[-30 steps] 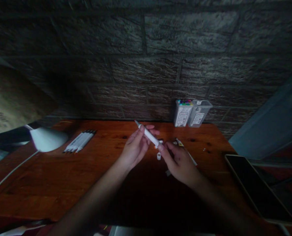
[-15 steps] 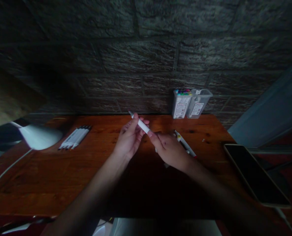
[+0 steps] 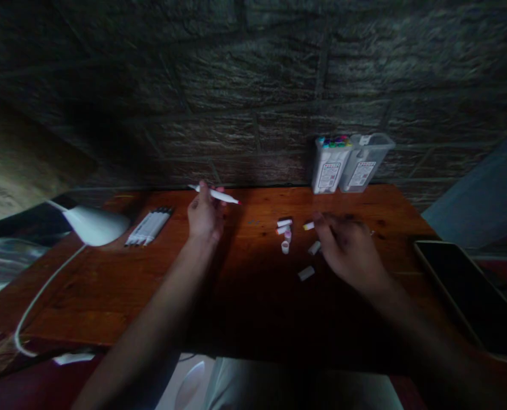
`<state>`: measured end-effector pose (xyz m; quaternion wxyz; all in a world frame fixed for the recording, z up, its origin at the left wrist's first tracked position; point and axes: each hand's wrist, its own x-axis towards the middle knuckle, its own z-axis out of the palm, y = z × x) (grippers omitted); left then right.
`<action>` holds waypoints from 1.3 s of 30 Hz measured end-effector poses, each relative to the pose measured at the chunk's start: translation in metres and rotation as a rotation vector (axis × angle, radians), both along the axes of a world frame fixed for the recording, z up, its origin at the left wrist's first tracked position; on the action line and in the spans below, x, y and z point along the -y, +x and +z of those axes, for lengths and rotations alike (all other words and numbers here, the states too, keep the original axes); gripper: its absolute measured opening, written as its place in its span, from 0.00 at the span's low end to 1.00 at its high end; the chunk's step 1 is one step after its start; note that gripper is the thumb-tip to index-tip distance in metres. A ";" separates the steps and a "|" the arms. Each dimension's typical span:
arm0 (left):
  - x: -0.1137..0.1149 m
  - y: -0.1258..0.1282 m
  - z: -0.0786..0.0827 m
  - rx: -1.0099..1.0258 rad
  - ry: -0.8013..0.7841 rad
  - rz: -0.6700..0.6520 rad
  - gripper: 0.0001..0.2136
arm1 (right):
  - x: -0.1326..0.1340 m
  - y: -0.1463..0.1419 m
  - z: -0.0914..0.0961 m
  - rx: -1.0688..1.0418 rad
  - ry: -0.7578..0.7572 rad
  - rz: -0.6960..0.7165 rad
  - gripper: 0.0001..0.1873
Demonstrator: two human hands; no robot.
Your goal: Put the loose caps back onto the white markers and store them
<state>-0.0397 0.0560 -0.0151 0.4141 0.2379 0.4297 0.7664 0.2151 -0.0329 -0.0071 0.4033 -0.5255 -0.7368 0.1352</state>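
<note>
My left hand (image 3: 205,215) pinches a white marker (image 3: 222,196) at the left, above the table; its red end points right. Further right, my right hand (image 3: 349,247) is low over the table with curled fingers. At its fingertips is a small white marker cap with a yellow end (image 3: 308,226), seemingly pinched; its far part is hidden. Left of that hand are several loose caps (image 3: 284,222), among them an upright one (image 3: 285,247). Two greyish caps, one nearer (image 3: 306,273) and one beside my fingers (image 3: 314,247), lie on the wood.
A row of white markers (image 3: 149,226) lies left, beside a white lamp base (image 3: 97,226). By the brick wall stand a clear box of colourful markers (image 3: 330,168) and another clear box (image 3: 362,171). A phone (image 3: 466,290) lies at the right edge of the table.
My hands have parted. My left hand has moved left with the marker, whose red end now shows. My right hand has left the marker and moved right, revealing the loose caps. The view has shifted.
</note>
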 end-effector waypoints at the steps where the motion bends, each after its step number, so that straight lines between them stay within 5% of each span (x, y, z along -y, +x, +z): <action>1: -0.001 0.006 -0.006 -0.054 -0.021 -0.022 0.14 | -0.006 0.005 -0.001 -0.019 0.015 -0.027 0.23; 8: 0.002 0.016 -0.020 -0.274 -0.021 -0.145 0.17 | -0.023 0.019 -0.008 -0.090 0.081 -0.188 0.25; 14: 0.009 0.010 -0.025 -0.787 -0.187 -0.340 0.18 | -0.026 0.022 -0.014 -0.078 0.065 -0.201 0.24; 18: 0.013 0.006 -0.027 -1.133 -0.203 -0.320 0.19 | -0.032 0.022 -0.011 -0.037 0.059 -0.185 0.23; 25: 0.016 0.004 -0.021 -1.454 -0.273 -0.300 0.19 | -0.068 0.035 0.008 0.175 -0.009 -0.176 0.17; 33: 0.019 0.007 -0.020 -1.496 -0.287 -0.349 0.18 | -0.065 0.049 -0.018 0.188 -0.142 -0.175 0.15; 39: 0.022 0.013 -0.020 -1.350 -0.133 -0.388 0.15 | -0.060 0.040 -0.019 0.133 0.034 -0.029 0.11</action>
